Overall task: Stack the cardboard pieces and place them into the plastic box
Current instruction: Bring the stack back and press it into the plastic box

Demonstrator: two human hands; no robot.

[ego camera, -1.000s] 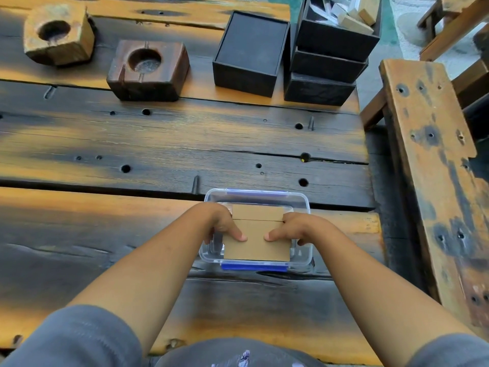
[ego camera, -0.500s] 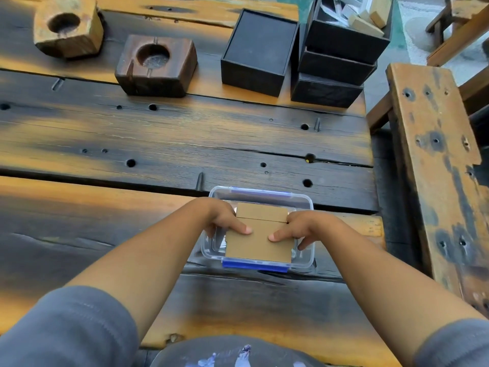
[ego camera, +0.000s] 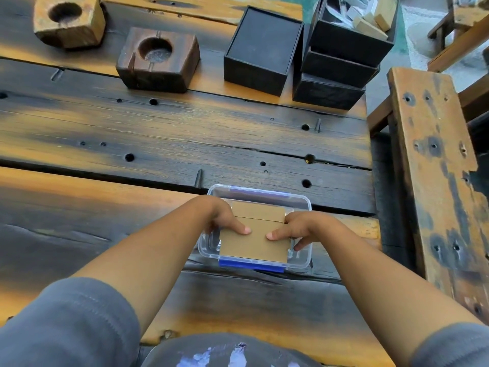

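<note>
Grey sleeves [ego camera: 66,321] filled the lower corners of the frame, w/ both bare forearms reaching up toward centre. L hand [ego camera: 225,221] and R hand [ego camera: 299,226] met over the clear plastic box [ego camera: 304,205], just below frame centre, near the surface's [ego camera: 132,234] right end. Each grip was clenched on the cardboard pieces [ego camera: 255,243]: L thumb lay on top from the left edge, R thumb on top from the right edge, other fingers curled down the sides. The brown stack sat w/in the box opening, tilted a bit, its near edge over the box's blue near clasp [ego camera: 251,266]. A second cardboard edge showed behind the top piece, toward the far rim. Couldn't tell whether the stack touched the box bottom.

Past the box, mid-frame, the dark scorched planks showed round holes and a long crack. Right of frame, a worn wooden bench [ego camera: 434,181] ran alongside, apart from the surface.

Upper part of frame: two wooden blocks w/ round hollows, a lighter one [ego camera: 70,21] at upper left and a darker one [ego camera: 158,60] to its right. Further right, a black square box [ego camera: 262,49], then a stack of black trays [ego camera: 341,62] at upper right, top one holding pale wood bits [ego camera: 370,19].
</note>
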